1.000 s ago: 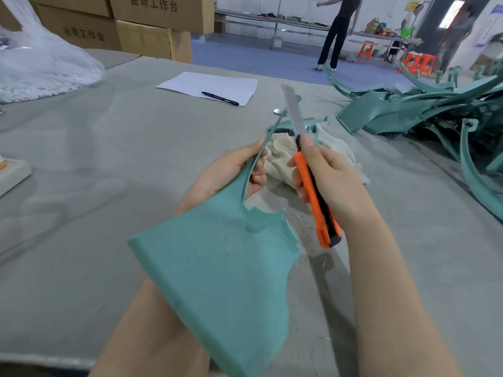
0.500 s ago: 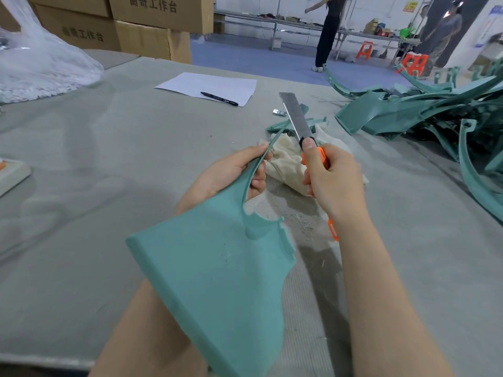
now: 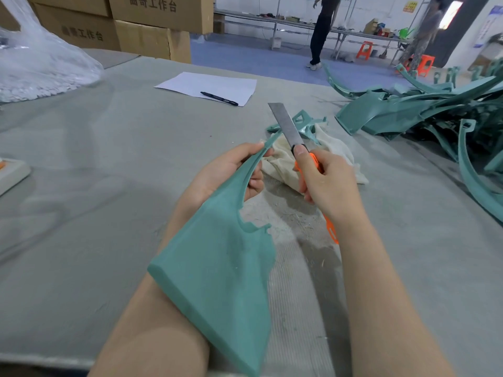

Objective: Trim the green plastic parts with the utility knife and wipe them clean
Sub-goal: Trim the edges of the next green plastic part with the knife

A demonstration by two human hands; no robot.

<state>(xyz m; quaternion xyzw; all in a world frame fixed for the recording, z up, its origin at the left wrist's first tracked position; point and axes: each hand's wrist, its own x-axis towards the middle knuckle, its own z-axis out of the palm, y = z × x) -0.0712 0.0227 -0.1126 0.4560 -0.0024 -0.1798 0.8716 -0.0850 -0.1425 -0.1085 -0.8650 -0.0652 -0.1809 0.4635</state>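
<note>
Part: green plastic part (image 3: 217, 268) is held up over the near table (image 3: 109, 172) edge, wide end laid across the left forearm, narrow tip pointed away.
Left hand: the left hand (image 3: 226, 172) is curled on that thin tip, thumb on top, fingers tucked underneath.
Right hand: the right hand (image 3: 326, 183) is wrapped round the orange handle of the utility knife (image 3: 287, 126), thumb pressed by the black collar. The long blade is angled up and away, just beside the tip. Contact can't be made out.
In the way: a cream cloth (image 3: 340, 151) is crumpled right behind both hands and half hidden by them; a small green piece (image 3: 302, 118) is cut off by the blade.
Around: pile of green parts (image 3: 408, 115) heaped far right, paper (image 3: 206, 84) with a black pen (image 3: 219, 98) on it further back, cardboard boxes (image 3: 152, 23), clear plastic bag (image 3: 40, 63) far left.
Textures: the part is matte and finely grained, with a rounded thick lower edge and a notched inner curve. The table is covered in grey felt-like fabric, and pale shavings (image 3: 294, 221) are scattered under the hands.
</note>
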